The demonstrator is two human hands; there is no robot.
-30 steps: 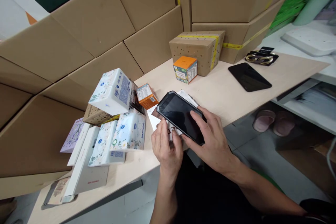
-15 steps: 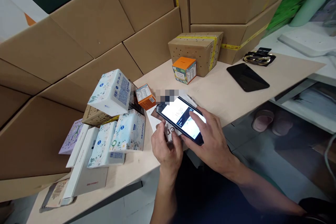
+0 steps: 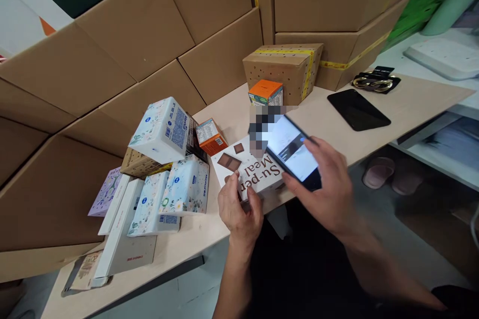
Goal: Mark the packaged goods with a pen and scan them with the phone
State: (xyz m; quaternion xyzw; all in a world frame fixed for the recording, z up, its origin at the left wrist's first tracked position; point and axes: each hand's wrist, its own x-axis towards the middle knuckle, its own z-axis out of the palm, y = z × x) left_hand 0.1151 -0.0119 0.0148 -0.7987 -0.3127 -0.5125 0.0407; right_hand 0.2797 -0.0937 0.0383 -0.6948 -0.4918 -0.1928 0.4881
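A lit smartphone [image 3: 294, 152] is in my right hand [image 3: 331, 187], whose fingers grip its near right edge, with a fingertip on the screen. The phone's far end is pixelated. Under and left of it lies a white "Su-per Meal" box [image 3: 243, 159] printed with brown chocolate squares. My left hand [image 3: 239, 209] pinches the near left edge of that box between thumb and fingers. Beyond the box stand an orange carton [image 3: 211, 137] and a second orange carton [image 3: 265, 90], the latter partly hidden by the phone.
Tissue packs [image 3: 185, 184], long white boxes [image 3: 125, 229] and a purple pack [image 3: 106, 192] are at left. Cardboard boxes [image 3: 134, 30] wall the table's back, a taped carton [image 3: 284, 67] before them. A black tablet [image 3: 358, 109] and gold rings on a black card [image 3: 376, 79] lie right.
The dark phone screen has lit up. My right hand has carried the phone to the right and off much of the box, baring its print. My left hand has stayed at the box.
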